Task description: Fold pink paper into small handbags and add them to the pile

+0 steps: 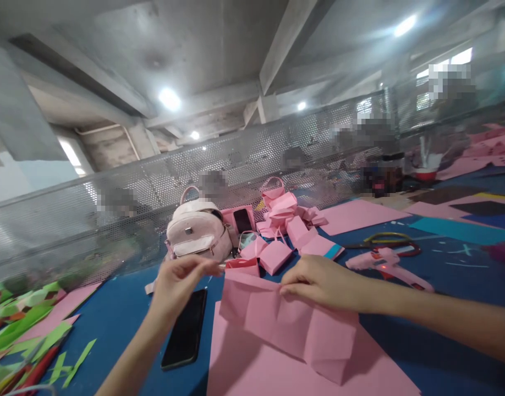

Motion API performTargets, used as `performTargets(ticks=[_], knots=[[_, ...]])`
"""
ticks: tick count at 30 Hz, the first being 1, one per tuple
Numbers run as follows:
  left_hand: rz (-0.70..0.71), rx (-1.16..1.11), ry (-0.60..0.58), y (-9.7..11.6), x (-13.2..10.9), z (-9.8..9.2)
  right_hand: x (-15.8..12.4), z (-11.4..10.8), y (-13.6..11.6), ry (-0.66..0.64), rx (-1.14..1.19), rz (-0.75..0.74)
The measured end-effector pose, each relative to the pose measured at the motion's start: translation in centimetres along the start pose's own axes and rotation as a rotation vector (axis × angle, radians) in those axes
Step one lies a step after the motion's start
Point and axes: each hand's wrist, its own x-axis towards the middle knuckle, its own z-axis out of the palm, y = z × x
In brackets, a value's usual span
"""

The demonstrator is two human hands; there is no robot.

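My right hand (314, 281) grips the top edge of a creased sheet of pink paper (277, 319), which stands folded in panels. My left hand (186, 280) is closed in a pinch by the upper left corner of that paper; what lies between its fingertips is too small to make out. Beneath the folded piece lies a larger flat pink sheet (236, 368). Just beyond my hands are small pink paper bags (276, 256), some with handles. Close to my left forearm is a black phone (185, 330).
A pink glue gun (384, 264) with a red light and scissors (384, 242) lie to the right. A white backpack (201, 231) stands at the back, before a perforated metal screen (145, 203). Green paper scraps (77, 363) and a red-handled tool (42, 368) lie left.
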Motion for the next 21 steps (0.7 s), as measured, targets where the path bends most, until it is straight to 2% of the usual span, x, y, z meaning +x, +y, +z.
performTargets(ticks=[2, 3, 5, 7, 9, 11, 13, 16, 19, 21], knots=[[-0.005, -0.040, 0.147, 0.2, -0.3, -1.1, -0.3, -0.1, 0.8, 0.022, -0.013, 0.032], [-0.021, -0.062, 0.163, 0.3, -0.6, -1.2, -0.3, -0.1, 1.1, 0.042, -0.022, 0.047], [-0.120, -0.142, 0.032, 0.2, -1.4, -0.4, -0.4, 0.1, 1.4, 0.102, -0.070, 0.065], [-0.261, -0.296, -0.170, -0.1, -2.3, 1.6, -0.3, 0.4, 1.3, 0.172, -0.170, 0.048], [-0.380, -0.498, -0.252, -0.6, -2.8, 4.0, -0.2, 0.9, 0.7, 0.207, -0.300, -0.012], [-0.444, -0.696, -0.279, -1.1, -2.6, 6.2, -0.3, 1.5, -0.3, 0.188, -0.437, -0.099], [-0.458, -0.827, -0.319, -1.5, -2.0, 7.7, -0.4, 2.1, -1.2, 0.134, -0.552, -0.185], [-0.407, -0.887, -0.395, -1.2, -1.0, 8.8, -0.6, 2.5, -2.1, 0.051, -0.597, -0.232], [-0.359, -0.883, -0.450, -0.4, -0.9, 8.9, -0.6, 1.6, -2.3, 0.038, -0.466, -0.204], [-0.378, -0.939, -0.479, 0.1, -1.5, 8.8, -0.4, 0.7, -2.0, 0.111, -0.311, -0.186]])
